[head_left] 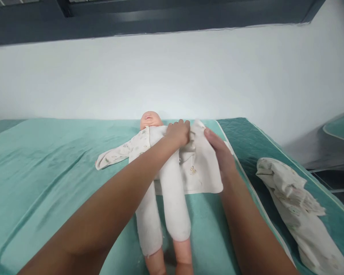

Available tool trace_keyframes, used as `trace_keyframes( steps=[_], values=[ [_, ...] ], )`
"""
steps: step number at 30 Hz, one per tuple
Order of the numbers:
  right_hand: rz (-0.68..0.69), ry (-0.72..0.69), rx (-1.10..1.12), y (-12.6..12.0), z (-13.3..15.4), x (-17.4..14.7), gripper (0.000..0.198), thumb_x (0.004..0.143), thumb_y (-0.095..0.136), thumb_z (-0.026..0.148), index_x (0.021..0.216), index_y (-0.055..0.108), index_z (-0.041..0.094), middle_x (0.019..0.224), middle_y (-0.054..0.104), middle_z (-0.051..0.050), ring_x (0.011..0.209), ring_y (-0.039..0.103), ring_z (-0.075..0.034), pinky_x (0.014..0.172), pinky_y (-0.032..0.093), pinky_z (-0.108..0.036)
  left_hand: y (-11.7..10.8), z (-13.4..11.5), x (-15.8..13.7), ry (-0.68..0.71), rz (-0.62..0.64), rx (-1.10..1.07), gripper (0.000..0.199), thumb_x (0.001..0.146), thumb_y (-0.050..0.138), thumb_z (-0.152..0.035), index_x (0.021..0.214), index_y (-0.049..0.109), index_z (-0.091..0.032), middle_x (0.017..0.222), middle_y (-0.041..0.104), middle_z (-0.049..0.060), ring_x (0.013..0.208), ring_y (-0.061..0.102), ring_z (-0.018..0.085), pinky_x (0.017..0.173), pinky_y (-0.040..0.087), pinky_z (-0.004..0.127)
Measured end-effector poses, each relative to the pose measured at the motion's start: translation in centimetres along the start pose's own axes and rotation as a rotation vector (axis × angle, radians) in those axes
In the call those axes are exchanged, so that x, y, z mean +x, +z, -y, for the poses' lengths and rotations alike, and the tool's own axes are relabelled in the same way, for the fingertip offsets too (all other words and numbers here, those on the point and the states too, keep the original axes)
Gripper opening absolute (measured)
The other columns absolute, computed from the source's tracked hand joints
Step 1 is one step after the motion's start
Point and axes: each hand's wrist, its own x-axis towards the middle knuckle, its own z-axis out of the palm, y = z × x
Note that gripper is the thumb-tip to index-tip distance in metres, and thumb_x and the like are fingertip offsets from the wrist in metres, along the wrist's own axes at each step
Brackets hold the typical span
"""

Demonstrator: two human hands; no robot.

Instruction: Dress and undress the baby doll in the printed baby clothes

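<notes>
A baby doll (150, 118) lies on its back, its legs toward me and its torso and thighs wrapped in white. One half of a white printed baby shirt (202, 164) is spread out beside the doll on the right; the other half covers the shoulder and arm on the left. My left hand (178, 133) reaches across the doll's chest to its right-hand shoulder, fingers curled closed; what they grip is hidden. With the thumb in front and the other fingers behind the cloth, my right hand (220, 149) grips the shirt's loose side, lifting it off the bed.
A light green sheet (51, 179) covers the bed, with a darker quilted green cover (237, 131) along its right side. Crumpled white printed cloth (295, 206) lies at the right. A white wall (172, 76) stands behind the bed.
</notes>
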Motion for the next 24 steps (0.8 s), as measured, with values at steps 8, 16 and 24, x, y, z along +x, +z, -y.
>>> trace_keyframes(
  steps=[8, 16, 24],
  values=[
    [0.359, 0.123, 0.171, 0.7, 0.5, -0.7, 0.063, 0.076, 0.077, 0.043, 0.134, 0.055, 0.035, 0.117, 0.065, -0.004, 0.07, 0.062, -0.014, 0.053, 0.046, -0.026, -2.1, 4.6, -1.7, 0.091, -0.291, -0.561, 0.028, 0.07, 0.043, -0.009, 0.088, 0.06, -0.022, 0.08, 0.064, -0.001, 0.069, 0.054, 0.014, 0.064, 0.043, 0.027],
    [0.228, 0.018, 0.16, 2.0, -0.1, -0.9, 0.022, 0.088, 0.068, 0.036, 0.108, 0.07, 0.029, 0.114, 0.071, -0.004, 0.08, 0.066, -0.015, 0.074, 0.053, -0.031, -1.8, 8.4, -4.4, -0.242, -0.5, -0.621, 0.019, 0.065, 0.046, -0.003, 0.073, 0.053, -0.019, 0.087, 0.068, 0.002, 0.077, 0.057, 0.016, 0.073, 0.045, 0.029],
    [0.288, -0.021, 0.095, 2.6, -0.5, -1.2, 0.02, 0.088, 0.067, 0.038, 0.104, 0.07, 0.026, 0.105, 0.074, -0.005, 0.084, 0.068, -0.018, 0.072, 0.052, -0.032, -0.3, 7.8, -9.7, -0.32, -0.633, -0.657, 0.009, 0.085, 0.051, -0.018, 0.091, 0.055, -0.021, 0.108, 0.066, 0.005, 0.105, 0.059, 0.02, 0.095, 0.046, 0.035]
  ],
)
